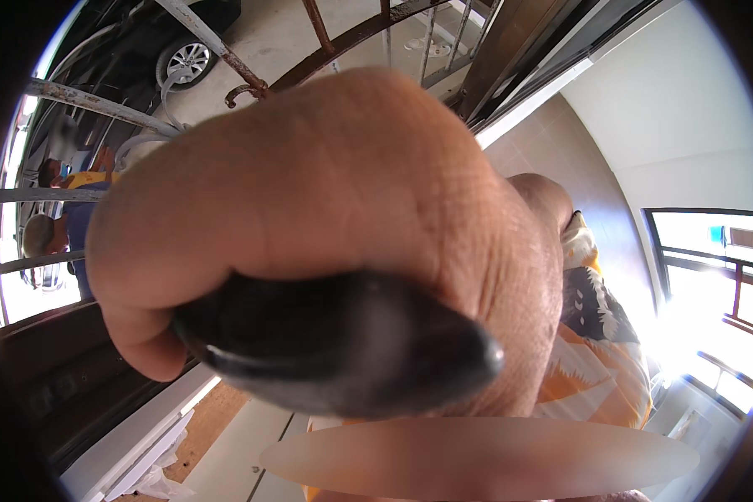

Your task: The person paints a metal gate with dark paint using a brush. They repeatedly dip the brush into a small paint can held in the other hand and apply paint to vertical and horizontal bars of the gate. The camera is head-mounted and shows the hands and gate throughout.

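Very close up, my right hand (309, 184), taken as the right because its arm enters from the right side, fills the middle of the view. Its fingers are curled round a smooth, glossy black object (343, 343) with a tapered, rounded tip pointing right. The object is blurred, so its kind does not show. One fingertip curls beneath its left end. Behind the hand, a bent elbow leads to a loose sleeve patterned in white, orange and black (590, 368). My left hand does not show.
A rusty metal railing (100, 105) and a dark brown frame (67, 385) run along the left. Beyond them are a black car (125, 58) and two people (79, 226). Bright windows (711, 284) and a white wall (686, 109) lie right; pale floor tiles (243, 443) lie below.
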`<control>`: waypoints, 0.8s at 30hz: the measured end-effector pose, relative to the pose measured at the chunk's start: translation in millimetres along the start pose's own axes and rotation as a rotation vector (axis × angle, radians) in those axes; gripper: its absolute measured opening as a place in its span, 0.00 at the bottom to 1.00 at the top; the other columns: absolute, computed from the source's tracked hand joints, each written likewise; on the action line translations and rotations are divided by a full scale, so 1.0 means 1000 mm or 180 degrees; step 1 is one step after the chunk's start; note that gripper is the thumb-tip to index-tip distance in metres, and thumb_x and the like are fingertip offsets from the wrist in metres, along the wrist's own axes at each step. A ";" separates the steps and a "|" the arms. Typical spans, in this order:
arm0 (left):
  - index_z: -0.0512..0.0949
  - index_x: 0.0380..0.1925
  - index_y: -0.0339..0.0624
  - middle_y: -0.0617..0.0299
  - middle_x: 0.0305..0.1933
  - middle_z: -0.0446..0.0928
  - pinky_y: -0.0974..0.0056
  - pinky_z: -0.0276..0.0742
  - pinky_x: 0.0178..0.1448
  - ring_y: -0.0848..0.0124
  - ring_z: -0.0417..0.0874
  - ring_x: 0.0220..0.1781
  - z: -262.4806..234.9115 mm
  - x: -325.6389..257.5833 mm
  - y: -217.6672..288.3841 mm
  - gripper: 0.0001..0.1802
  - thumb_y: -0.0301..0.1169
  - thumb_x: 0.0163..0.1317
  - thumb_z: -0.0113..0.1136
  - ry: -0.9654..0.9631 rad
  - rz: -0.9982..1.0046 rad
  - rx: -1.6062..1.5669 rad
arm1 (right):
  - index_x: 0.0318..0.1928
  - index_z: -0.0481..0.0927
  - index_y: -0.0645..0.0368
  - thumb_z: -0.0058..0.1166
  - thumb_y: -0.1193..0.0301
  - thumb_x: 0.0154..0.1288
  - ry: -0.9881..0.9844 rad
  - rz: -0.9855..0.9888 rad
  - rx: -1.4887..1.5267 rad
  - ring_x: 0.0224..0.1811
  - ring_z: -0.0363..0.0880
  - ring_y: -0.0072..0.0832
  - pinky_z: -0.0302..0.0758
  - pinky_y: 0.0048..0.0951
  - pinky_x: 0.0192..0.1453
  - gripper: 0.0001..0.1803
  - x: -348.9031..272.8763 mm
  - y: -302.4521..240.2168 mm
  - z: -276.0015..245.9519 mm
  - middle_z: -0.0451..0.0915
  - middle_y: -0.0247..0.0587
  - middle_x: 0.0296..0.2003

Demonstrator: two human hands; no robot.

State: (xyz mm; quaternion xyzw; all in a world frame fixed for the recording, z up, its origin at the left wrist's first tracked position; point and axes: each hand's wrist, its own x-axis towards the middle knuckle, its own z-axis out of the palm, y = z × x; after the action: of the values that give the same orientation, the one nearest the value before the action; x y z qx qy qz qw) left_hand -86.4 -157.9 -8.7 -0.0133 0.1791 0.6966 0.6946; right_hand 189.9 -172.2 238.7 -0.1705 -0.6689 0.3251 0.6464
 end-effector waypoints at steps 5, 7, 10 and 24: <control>0.74 0.70 0.48 0.48 0.69 0.76 0.34 0.75 0.66 0.43 0.78 0.68 -0.008 -0.003 0.007 0.36 0.60 0.74 0.45 -0.0069 0.0015 -0.0032 | 0.47 0.84 0.68 0.67 0.67 0.72 0.0024 0.0052 -0.0060 0.30 0.74 0.18 0.70 0.22 0.33 0.14 -0.022 -0.004 0.018 0.80 0.36 0.33; 0.73 0.70 0.48 0.49 0.70 0.76 0.34 0.74 0.66 0.43 0.77 0.68 -0.011 -0.003 0.010 0.36 0.61 0.74 0.44 -0.0087 -0.0001 -0.0043 | 0.46 0.84 0.67 0.67 0.68 0.72 0.0048 0.0044 -0.0102 0.30 0.74 0.18 0.70 0.22 0.33 0.14 -0.025 -0.006 0.025 0.80 0.35 0.33; 0.73 0.71 0.49 0.49 0.70 0.76 0.33 0.73 0.67 0.44 0.77 0.69 -0.013 -0.008 0.013 0.37 0.61 0.74 0.44 -0.0123 -0.0022 -0.0053 | 0.46 0.85 0.67 0.67 0.68 0.72 0.0055 0.0038 -0.0144 0.30 0.74 0.17 0.70 0.21 0.33 0.13 -0.028 -0.010 0.029 0.80 0.34 0.32; 0.72 0.72 0.51 0.51 0.73 0.74 0.31 0.70 0.71 0.44 0.75 0.73 -0.022 -0.017 0.011 0.37 0.62 0.75 0.41 -0.0186 0.0011 -0.0219 | 0.44 0.86 0.66 0.69 0.69 0.70 -0.0151 0.0206 -0.0055 0.30 0.74 0.14 0.70 0.19 0.33 0.12 -0.005 -0.013 0.039 0.81 0.30 0.31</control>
State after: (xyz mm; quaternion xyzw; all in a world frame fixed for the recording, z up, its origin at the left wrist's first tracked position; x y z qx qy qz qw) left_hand -101.9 -180.0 -22.0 -0.0165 0.1346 0.7036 0.6975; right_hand 155.3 -193.3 244.7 -0.1899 -0.6810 0.3441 0.6179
